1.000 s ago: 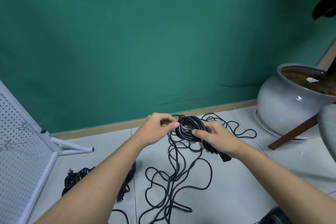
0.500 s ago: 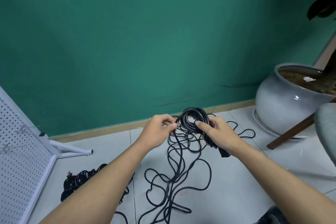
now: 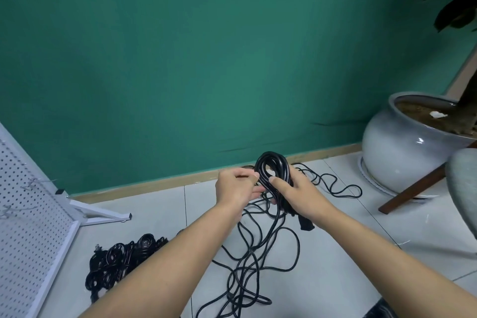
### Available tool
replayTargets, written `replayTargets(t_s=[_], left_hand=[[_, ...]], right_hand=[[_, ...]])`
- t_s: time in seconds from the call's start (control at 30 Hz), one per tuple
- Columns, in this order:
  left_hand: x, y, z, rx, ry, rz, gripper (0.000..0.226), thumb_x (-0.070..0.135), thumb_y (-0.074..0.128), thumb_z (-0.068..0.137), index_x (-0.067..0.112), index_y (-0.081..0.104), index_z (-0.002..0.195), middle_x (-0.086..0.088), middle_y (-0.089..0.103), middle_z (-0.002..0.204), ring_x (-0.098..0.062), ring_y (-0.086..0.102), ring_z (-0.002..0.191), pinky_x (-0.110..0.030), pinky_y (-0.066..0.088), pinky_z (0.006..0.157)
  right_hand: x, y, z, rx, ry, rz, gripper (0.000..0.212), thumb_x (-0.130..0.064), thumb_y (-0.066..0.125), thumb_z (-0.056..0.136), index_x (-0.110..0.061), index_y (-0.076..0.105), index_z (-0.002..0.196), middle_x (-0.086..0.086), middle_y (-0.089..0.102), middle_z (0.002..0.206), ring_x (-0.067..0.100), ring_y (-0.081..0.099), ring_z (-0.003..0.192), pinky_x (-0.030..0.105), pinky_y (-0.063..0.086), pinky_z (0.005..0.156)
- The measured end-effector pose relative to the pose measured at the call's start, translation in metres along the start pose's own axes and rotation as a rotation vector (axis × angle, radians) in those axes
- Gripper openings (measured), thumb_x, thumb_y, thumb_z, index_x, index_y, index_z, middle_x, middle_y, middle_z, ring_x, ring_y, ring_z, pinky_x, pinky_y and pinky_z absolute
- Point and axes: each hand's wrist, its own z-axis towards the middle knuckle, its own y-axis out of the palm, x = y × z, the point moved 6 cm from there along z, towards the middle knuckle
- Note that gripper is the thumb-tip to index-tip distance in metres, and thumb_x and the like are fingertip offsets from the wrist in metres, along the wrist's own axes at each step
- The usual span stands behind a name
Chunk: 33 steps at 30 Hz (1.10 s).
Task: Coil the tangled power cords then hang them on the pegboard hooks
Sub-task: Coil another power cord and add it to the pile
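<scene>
Head view: right hand clamped on coil of black cord, thumb pressed across front of loops, fingers wrapped behind; coil upright, raised off floor, in front of green wall. Plug poking out below right wrist. Left hand just beside coil, fingers curled, thumb and forefinger pinched on a strand at coil's left edge. Loose cord trailing down from both hands, sprawled in tangled loops over floor tiles btwn forearms, one loop running right toward pot. Second bundle of black cords heaped on floor, lower left, near pegboard. Pegboard at left edge, wire hooks bare.
</scene>
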Motion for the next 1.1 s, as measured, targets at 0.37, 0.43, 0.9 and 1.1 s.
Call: replayTargets(t_s=[0.37, 0.43, 0.9, 1.1], left_hand=[[0.006, -0.002, -0.001, 0.016, 0.107, 0.125, 0.003, 0.004, 0.072, 0.094, 0.004, 0.069, 0.092, -0.011, 0.075, 0.082, -0.012, 0.076, 0.068, -0.018, 0.059, 0.066], [0.004, -0.001, -0.002, 0.004, 0.035, -0.003, 0.002, 0.001, 0.071, 0.093, 0.001, 0.07, 0.092, -0.012, 0.076, 0.083, -0.016, 0.078, 0.074, -0.021, 0.061, 0.072], [0.0, 0.003, -0.002, -0.282, 0.069, 0.193, 0.012, 0.017, 0.068, 0.097, 0.019, 0.072, 0.109, -0.002, 0.079, 0.097, -0.013, 0.075, 0.083, -0.025, 0.055, 0.074], [-0.05, 0.016, -0.025, -0.84, 0.127, 0.962, 0.015, 0.034, 0.071, 0.092, 0.019, 0.072, 0.095, 0.017, 0.066, 0.081, -0.001, 0.06, 0.078, -0.019, 0.047, 0.079]], right_hand=[[0.014, 0.006, 0.0, -0.081, 0.133, 0.207, 0.015, -0.03, 0.06, 0.102, -0.022, 0.06, 0.115, 0.01, 0.07, 0.103, 0.025, 0.072, 0.074, 0.051, 0.051, 0.072], [0.012, 0.007, 0.0, -0.091, 0.135, 0.221, 0.015, -0.031, 0.06, 0.102, -0.023, 0.06, 0.115, 0.009, 0.069, 0.105, 0.023, 0.071, 0.074, 0.051, 0.052, 0.072], [0.0, -0.012, 0.009, 0.036, -0.009, 0.171, 0.006, -0.029, 0.059, 0.104, -0.033, 0.064, 0.106, -0.015, 0.069, 0.085, 0.0, 0.058, 0.069, 0.021, 0.043, 0.067], [0.001, -0.027, 0.012, 0.107, -0.013, 0.168, 0.008, -0.036, 0.06, 0.103, -0.037, 0.063, 0.11, 0.005, 0.071, 0.102, 0.015, 0.058, 0.075, 0.028, 0.049, 0.063]])
